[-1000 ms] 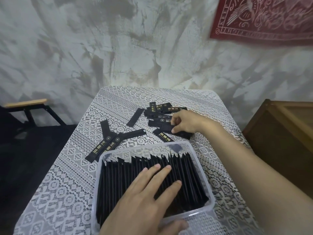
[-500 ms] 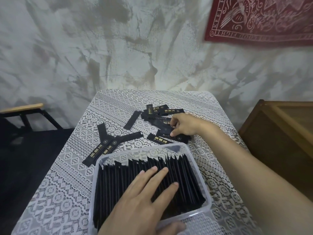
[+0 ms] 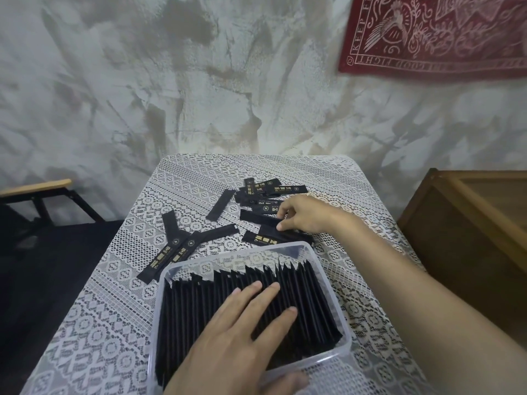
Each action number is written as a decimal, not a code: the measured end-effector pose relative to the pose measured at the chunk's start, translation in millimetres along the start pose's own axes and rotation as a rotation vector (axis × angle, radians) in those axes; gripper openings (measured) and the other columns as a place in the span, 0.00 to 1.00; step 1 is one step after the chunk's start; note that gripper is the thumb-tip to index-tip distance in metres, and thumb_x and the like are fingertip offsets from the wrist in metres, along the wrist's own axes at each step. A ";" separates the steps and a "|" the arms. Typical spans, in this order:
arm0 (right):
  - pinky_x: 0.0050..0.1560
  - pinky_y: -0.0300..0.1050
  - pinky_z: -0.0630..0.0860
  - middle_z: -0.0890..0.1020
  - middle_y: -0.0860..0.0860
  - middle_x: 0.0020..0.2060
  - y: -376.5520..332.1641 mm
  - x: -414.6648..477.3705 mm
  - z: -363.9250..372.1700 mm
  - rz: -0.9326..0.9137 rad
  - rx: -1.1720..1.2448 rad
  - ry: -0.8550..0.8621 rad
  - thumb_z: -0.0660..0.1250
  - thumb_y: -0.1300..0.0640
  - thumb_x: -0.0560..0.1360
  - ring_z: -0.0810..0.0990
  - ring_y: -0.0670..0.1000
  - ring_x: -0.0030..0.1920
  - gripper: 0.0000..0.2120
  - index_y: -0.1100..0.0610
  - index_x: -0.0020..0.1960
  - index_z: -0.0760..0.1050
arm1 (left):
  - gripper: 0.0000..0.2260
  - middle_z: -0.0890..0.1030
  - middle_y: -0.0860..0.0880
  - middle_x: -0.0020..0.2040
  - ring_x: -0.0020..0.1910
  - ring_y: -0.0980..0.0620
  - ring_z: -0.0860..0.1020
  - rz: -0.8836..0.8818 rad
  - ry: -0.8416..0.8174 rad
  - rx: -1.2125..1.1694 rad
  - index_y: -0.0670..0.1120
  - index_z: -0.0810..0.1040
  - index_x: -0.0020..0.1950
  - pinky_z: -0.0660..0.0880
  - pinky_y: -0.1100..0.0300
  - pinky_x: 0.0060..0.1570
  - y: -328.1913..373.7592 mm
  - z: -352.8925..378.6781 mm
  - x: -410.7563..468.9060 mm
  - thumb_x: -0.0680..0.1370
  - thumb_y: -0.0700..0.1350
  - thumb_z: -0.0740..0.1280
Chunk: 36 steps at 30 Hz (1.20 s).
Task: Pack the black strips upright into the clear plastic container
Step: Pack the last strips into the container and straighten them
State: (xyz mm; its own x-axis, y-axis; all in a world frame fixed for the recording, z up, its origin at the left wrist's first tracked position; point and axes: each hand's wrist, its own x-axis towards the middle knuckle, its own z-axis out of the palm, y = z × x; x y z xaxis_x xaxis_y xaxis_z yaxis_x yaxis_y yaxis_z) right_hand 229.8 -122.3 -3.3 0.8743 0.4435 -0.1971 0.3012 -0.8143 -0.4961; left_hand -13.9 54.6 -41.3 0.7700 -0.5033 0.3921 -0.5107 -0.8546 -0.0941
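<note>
Strips (image 3: 219, 205) loose on lace tablecloth (image 3: 328, 172) — crate (image 3: 462, 238) beside

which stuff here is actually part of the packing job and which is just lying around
Job: clear container, packed strips, loose strips, left hand, right hand.
Lying about: red wall hanging, wooden cabinet, bench.

Two bare hands of one person. The left hand (image 3: 236, 332) enters from 6 o'clock and is visible only to the wrist, its fingernails short and plain. The right hand (image 3: 305, 216) lies just right of centre, on a long bare forearm (image 3: 413, 295) that enters from 4 o'clock, uncovered along its whole visible length.
</note>
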 end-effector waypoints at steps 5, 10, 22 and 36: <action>0.49 0.46 0.72 0.80 0.45 0.43 0.6 -4.6 -3.6 -0.008 0.051 0.065 0.72 0.52 0.79 0.78 0.49 0.47 0.04 0.50 0.46 0.79 | 0.30 0.79 0.48 0.70 0.68 0.47 0.78 -0.007 -0.008 -0.008 0.56 0.82 0.66 0.72 0.39 0.62 0.5 -1.4 -0.1 0.79 0.72 0.52; 0.45 0.42 0.70 0.80 0.49 0.42 5.7 -23.4 -20.8 -0.023 0.190 0.034 0.72 0.59 0.78 0.76 0.48 0.43 0.01 0.55 0.50 0.81 | 0.29 0.78 0.49 0.70 0.68 0.48 0.77 -0.014 -0.028 -0.012 0.57 0.82 0.66 0.71 0.45 0.65 0.6 -4.4 -0.4 0.77 0.72 0.56; 0.47 0.46 0.78 0.83 0.49 0.48 3.8 -32.1 -2.2 0.086 -0.069 0.017 0.75 0.41 0.73 0.81 0.50 0.47 0.13 0.49 0.50 0.80 | 0.29 0.78 0.49 0.70 0.68 0.48 0.77 -0.016 -0.040 -0.017 0.57 0.81 0.66 0.73 0.38 0.60 0.6 -5.4 1.0 0.79 0.72 0.54; 0.46 0.53 0.77 0.83 0.53 0.47 -1.4 -33.2 -4.8 0.080 0.034 -0.200 0.77 0.56 0.73 0.80 0.56 0.44 0.09 0.51 0.48 0.77 | 0.28 0.77 0.50 0.71 0.70 0.49 0.76 -0.037 -0.028 -0.034 0.58 0.80 0.68 0.74 0.39 0.61 0.8 -4.8 0.0 0.77 0.73 0.58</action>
State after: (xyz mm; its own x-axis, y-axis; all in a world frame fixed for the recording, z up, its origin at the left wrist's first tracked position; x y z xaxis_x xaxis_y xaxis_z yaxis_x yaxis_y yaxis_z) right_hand 202.2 -137.7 8.0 0.8012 0.4464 -0.3986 0.2182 -0.8381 -0.4999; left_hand -16.1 54.5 -37.0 0.7987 -0.4750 0.3694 -0.4939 -0.8682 -0.0485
